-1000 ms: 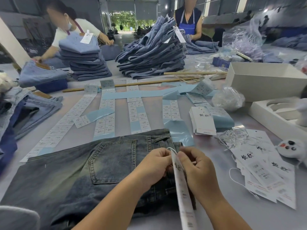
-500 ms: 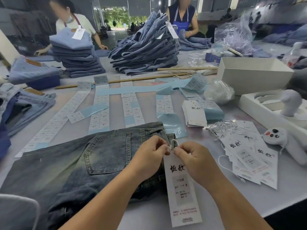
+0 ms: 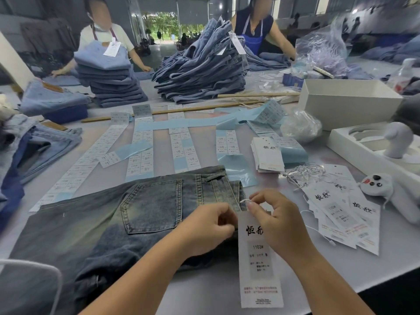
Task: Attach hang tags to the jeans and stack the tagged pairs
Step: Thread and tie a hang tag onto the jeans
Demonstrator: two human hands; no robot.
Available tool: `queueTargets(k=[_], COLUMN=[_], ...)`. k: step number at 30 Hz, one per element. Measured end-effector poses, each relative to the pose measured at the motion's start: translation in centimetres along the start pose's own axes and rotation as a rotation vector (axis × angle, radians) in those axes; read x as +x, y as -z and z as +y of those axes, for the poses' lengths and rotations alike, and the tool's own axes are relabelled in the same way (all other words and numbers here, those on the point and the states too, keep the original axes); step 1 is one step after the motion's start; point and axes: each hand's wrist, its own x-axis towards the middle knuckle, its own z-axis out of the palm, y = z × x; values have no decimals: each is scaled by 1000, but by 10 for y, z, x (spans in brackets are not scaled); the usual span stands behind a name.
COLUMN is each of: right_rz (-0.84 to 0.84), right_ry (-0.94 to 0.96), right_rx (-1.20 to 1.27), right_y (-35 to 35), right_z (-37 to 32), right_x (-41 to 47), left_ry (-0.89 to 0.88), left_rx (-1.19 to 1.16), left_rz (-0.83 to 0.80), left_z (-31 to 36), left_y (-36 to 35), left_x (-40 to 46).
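Jeans (image 3: 113,223) flat | left hand (image 3: 209,226) pinching waistband | right hand (image 3: 275,219) pinching string (image 3: 244,201)

Grey worktable (image 3: 227,292); dark walls; open doorway (image 3: 168,26) at the far end, perhaps trees beyond, daylight pouring in.

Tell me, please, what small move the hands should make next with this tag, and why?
Probably pull the string snug: the right hand pinches its white loop at the waistband of the jeans, the left hand steadies the denim, and the hang tag hangs loose.
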Motion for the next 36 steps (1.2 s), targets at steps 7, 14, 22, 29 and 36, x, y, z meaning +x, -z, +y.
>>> queueTargets(k=[7,14,22,29,36], right_rz=[69,-38,15,-15,-37], right_ry=[-43,-77,69,79,50], right_rx=[166,197,103,109,90], right_y=[-4,-10,-18,-25,-28], right_z=[0,6,-4,-5,-7], right_x=[-7,-14,-13,-16,-16], left_ry=[-188,9,149,172,187], left_rx=[448,149,-101,-155,-229], left_rz=[5,198,225,180,110], left_z=[2,5,15,17,14], left_y=[-2,3,11,14,14], left_x=[1,7,16,15,12])
